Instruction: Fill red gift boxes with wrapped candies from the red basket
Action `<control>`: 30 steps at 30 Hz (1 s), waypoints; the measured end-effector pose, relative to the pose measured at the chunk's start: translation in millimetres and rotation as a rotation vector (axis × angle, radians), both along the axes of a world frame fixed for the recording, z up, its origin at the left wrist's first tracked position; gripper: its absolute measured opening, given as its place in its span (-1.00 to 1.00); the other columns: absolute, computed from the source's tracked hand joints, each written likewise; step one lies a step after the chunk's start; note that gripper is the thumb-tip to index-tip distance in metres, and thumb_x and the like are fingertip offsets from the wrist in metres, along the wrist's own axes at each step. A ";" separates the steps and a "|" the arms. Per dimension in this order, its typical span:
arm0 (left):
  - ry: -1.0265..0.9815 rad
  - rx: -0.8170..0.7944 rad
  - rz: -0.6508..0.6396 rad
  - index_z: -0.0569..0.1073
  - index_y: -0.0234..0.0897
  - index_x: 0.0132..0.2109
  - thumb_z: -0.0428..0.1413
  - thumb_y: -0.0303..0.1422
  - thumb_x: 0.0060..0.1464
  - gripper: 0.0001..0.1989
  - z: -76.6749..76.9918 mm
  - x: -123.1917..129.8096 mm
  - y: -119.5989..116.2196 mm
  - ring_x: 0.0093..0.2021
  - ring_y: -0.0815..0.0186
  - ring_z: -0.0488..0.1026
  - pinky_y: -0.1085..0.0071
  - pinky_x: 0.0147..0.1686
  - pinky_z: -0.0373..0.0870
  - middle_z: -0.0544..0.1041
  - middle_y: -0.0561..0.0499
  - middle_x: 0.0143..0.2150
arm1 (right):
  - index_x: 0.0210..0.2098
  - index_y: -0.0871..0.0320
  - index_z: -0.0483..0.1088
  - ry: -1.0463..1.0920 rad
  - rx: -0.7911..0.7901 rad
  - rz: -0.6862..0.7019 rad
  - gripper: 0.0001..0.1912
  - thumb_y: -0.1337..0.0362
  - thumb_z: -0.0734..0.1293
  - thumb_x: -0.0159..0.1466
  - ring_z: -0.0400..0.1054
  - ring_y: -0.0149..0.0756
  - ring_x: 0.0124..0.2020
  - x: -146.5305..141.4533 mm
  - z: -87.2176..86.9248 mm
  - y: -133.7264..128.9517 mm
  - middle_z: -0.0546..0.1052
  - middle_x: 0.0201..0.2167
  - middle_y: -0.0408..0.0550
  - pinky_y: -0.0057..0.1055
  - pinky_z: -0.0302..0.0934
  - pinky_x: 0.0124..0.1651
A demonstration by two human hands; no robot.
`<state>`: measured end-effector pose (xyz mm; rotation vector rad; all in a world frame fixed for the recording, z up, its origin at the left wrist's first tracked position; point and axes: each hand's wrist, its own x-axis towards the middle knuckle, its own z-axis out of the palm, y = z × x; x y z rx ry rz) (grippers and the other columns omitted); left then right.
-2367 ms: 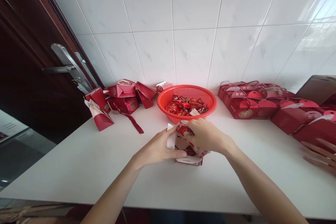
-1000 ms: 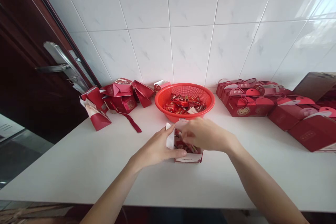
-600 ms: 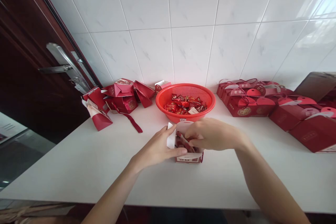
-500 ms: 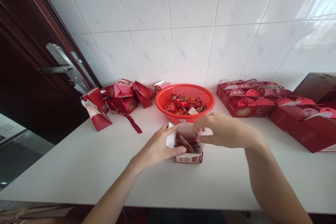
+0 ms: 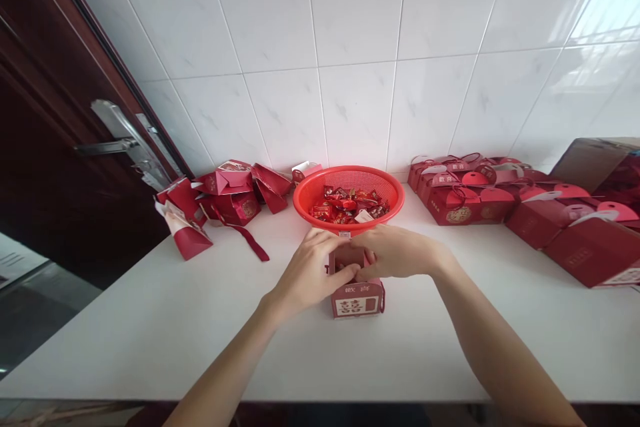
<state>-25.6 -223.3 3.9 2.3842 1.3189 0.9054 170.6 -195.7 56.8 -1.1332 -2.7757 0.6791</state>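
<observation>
A small red candy box [image 5: 357, 305] with a pale printed panel stands upright on the white table, directly in front of me. My left hand [image 5: 316, 265] is closed on the left part of its top, the thumb on the near flap and the fingers toward the far flap. From the other side my right hand [image 5: 397, 252] is closed on the same top, its thumb beside the left thumb. Both hands hide most of the opening and the contents. A dark red cord hangs on the box's right side.
Just behind the box sits a red plastic basket [image 5: 299, 203] of wrapped candies [image 5: 345, 203]. Rows of closed red boxes [image 5: 450, 205] stand at the right, near an open carton [image 5: 590, 163]. Several loose red boxes [image 5: 233, 180] and a ribbon [image 5: 253, 242] lie at the left, near the door.
The near flap has been raised, and the white side flap no longer shows. My right hand has moved left, bringing both hands together over the box. The view has shifted slightly.
</observation>
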 end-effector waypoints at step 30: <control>0.126 -0.265 -0.045 -0.06 -0.09 0.50 0.19 -0.13 0.14 -0.10 5.2 5.3 -26.9 0.27 -0.03 0.30 0.09 0.11 0.39 0.36 -0.21 0.29 | 0.17 0.16 0.32 0.412 -0.131 -0.070 -0.51 0.30 0.36 0.26 0.32 -0.39 -0.43 26.5 -52.2 2.2 0.45 -0.44 -0.21 -0.41 0.21 -0.33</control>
